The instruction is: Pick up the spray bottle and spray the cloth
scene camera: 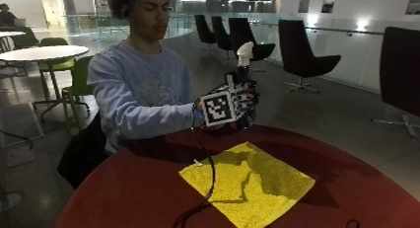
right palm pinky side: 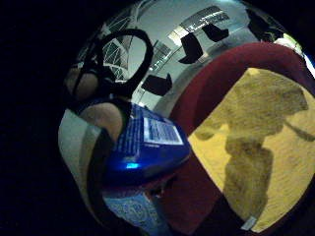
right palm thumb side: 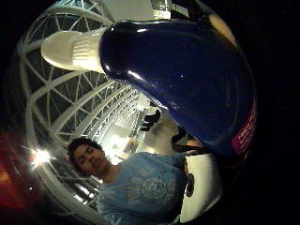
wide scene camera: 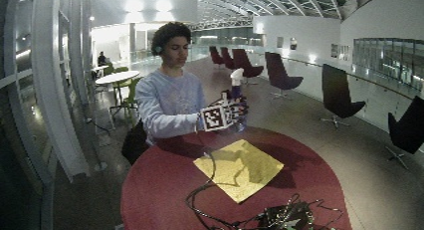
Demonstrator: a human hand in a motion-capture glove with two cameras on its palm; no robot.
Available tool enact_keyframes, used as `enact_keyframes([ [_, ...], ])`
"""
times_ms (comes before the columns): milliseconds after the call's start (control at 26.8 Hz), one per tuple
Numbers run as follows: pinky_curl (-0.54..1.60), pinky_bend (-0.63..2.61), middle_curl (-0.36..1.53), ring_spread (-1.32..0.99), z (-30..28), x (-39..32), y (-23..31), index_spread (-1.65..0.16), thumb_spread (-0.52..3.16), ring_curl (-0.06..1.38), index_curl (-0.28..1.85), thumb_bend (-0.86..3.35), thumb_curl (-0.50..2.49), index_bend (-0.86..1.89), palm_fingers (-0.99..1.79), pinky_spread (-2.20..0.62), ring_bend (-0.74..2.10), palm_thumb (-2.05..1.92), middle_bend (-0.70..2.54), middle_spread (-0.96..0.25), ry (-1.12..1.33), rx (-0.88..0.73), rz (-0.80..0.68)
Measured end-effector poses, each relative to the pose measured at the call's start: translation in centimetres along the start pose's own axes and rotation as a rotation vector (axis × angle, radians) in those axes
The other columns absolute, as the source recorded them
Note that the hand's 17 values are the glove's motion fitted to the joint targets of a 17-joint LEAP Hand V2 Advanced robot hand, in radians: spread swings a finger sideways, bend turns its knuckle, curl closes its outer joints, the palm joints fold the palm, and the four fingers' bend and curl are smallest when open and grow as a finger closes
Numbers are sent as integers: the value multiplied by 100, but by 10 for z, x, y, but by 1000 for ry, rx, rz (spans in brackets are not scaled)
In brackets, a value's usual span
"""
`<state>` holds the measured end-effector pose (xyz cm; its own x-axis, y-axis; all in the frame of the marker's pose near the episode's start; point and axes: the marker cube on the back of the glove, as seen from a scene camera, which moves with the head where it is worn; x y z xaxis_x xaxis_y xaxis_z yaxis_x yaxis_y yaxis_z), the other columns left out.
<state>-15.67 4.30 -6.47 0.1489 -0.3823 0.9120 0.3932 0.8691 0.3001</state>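
It's a big glass-roofed hall with pale floors, and the person sits at a round red table (scene camera: 131, 188) near the railing side. Off to the left behind them stands a small white table (scene camera: 41, 53) with green chairs (scene camera: 55, 60) around it. The person's sleeve reaches forward over the table's far edge, and the gloved right hand (scene camera: 239, 102) is raised above that edge, its fingers curled round a dark blue spray bottle (scene camera: 244, 80). The bottle stands upright in the hand, its white nozzle (scene camera: 244, 50) sticking up above the fingers; from the thumb-side palm view the blue body fills most of the picture, right against the palm. I can't make out the other hand; it is hidden behind the gloved one and the bottle.

Below and a little to the right of the hand, a yellow cloth (scene camera: 253, 181) lies flat on the red tabletop, turned so one corner points toward the person. The bottle is held clear above the table, not touching the cloth. In the little-finger-side palm view the cloth carries the dark shadow of hand and bottle across it.

Further right, a row of black swivel chairs (scene camera: 305, 55) lines the walkway behind the table, well apart from it.
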Motion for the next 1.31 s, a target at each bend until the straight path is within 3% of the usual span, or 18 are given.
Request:
enact_keyframes([
  [373, 37, 37, 42, -6, 100, 30, 12, -32, 81, 36, 17, -3, 56, 8, 91, 16, 53, 96, 25, -7, 65, -156, -1],
  [560, 37, 36, 42, -6, 126, 37, 6, -33, 81, 36, 18, -2, 56, 9, 90, 17, 52, 96, 24, -8, 61, -90, 8],
  [784, 37, 36, 42, -6, 130, 40, 0, -33, 81, 36, 18, -3, 56, 8, 90, 16, 52, 97, 24, -8, 60, -45, 0],
  [1045, 37, 37, 43, -6, 125, 41, 7, -34, 83, 37, 16, -4, 54, 2, 83, 16, 54, 94, 26, -7, 104, -126, 0],
  [1306, 38, 40, 43, -5, 65, 25, 30, -35, 87, 38, 11, -7, 47, 2, 73, 17, 56, 78, 30, -6, 256, -142, -28],
])
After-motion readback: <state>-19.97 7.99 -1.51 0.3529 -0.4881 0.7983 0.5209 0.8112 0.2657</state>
